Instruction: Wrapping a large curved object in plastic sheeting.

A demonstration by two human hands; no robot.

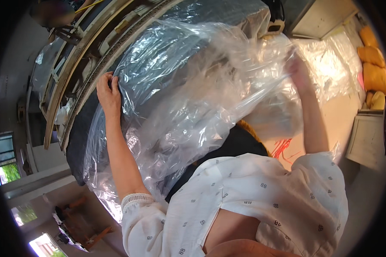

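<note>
While your left hand (pixel 108 92) pinches the edge of the clear plastic sheet (pixel 188 90) against the dark padded piece (pixel 79 141), fingers curled shut on the film, keep that grip as the anchor. Your right hand (pixel 297 70) is behind the film at upper right; it looks closed on a bunched fold, but through the plastic I can't tell for certain.

The sheet lies draped over the dark piece, from the curved wooden frame (pixel 68 73) on your left across to the right hand, heavily wrinkled in the middle.

My read: pull evenly from both ends, low and flat, so the slack works out of the middle without tearing at the pinch point. Watch the film doesn't snag on the frame's edge.

Packages: a stack of yellow-orange cushions (pixel 373 64) at far right, by a pale cabinet (pixel 366 139). A pale board (pixel 343 115) below the right hand carries red scribbled marks (pixel 283 147). No labels legible.
</note>
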